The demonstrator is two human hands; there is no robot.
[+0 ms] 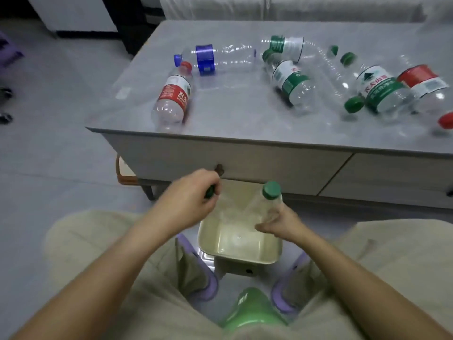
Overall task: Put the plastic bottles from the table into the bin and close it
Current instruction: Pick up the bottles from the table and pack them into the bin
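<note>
An open cream bin [269, 260] stands on the floor between my feet, in front of the table. My right hand [278, 223] grips a clear bottle with a green cap [267, 200] over the bin. My left hand [190, 196] is closed around the green-capped neck of a second clear bottle [226, 206], which points down into the bin. Several more empty bottles lie on the grey table [245, 119]: a red-label one [172, 98] at the left, a blue-label one [215, 58] behind it, green-label ones [293, 82] [381, 90] and another red-label one [427, 87] at the right.
The table front has drawers with a dark knob [219, 170] just above my left hand. A green stool [252, 312] shows between my knees. Purple slippers [206, 283] flank the bin. A sofa [294, 7] runs behind the table.
</note>
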